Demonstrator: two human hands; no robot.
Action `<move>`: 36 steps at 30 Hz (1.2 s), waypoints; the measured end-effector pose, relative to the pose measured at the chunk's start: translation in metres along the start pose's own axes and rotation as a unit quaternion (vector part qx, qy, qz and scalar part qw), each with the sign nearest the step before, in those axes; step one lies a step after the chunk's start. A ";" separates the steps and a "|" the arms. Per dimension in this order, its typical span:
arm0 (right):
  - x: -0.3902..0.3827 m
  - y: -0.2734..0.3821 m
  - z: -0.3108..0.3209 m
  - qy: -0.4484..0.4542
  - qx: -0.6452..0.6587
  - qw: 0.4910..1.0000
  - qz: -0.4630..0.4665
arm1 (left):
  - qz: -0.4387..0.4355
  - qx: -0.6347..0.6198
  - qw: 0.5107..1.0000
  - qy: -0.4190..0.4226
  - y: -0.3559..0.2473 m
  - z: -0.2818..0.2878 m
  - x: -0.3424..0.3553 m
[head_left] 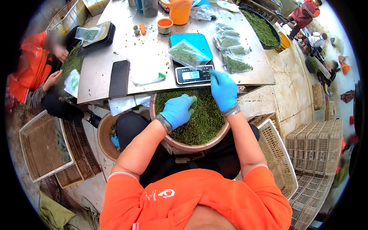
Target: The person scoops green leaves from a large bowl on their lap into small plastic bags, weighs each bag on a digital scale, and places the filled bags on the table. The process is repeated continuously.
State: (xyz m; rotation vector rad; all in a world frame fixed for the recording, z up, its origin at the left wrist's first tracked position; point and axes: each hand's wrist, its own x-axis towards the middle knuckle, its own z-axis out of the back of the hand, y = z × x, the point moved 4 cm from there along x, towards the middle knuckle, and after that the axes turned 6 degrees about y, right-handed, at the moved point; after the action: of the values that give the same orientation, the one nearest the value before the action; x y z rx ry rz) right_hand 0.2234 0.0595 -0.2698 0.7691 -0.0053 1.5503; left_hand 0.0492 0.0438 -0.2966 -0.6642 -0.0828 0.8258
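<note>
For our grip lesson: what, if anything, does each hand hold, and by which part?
Cannot tell: the left hand is over the greens, the right hand by the scale; no held thing shows clearly.

Beyond the tub [193, 147], a phone [119, 78] lies left of a scale [202, 43] bearing 1 bag [186, 53].

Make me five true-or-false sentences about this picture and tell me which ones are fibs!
1. A clear bag of green bits lies on the scale. True.
2. The person's gloves are red. False: they are blue.
3. The black phone lies on the table, left of the scale. True.
4. The tub in front of the person is empty. False: lots of green plant bits are in it.
5. The left hand is over the tub, and the right hand is beside the scale. True.
</note>
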 end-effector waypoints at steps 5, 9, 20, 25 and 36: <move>-0.115 -0.029 -0.074 0.408 -0.203 0.887 -0.079 | -0.009 0.014 0.999 0.030 -0.001 -0.009 0.006; -0.092 -0.013 -0.058 0.405 -0.142 0.901 -0.062 | -0.019 -0.021 1.000 0.005 -0.001 -0.016 0.007; -0.057 0.019 -0.014 0.332 -0.021 0.941 -0.059 | 0.045 -0.006 0.998 0.046 0.008 -0.018 0.009; -0.018 0.032 0.013 0.176 -0.009 0.984 0.007 | -0.073 -0.007 0.981 -0.179 -0.004 0.011 -0.002; 0.048 0.016 -0.055 0.225 -0.109 0.962 -0.107 | -0.202 0.159 0.906 -0.335 0.020 0.091 0.092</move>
State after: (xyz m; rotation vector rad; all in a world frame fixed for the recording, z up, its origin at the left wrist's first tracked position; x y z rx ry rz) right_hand 0.1871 0.1232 -0.2825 0.2234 0.2314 1.4575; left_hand 0.0704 0.1654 -0.2524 -0.0208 -0.6756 0.6116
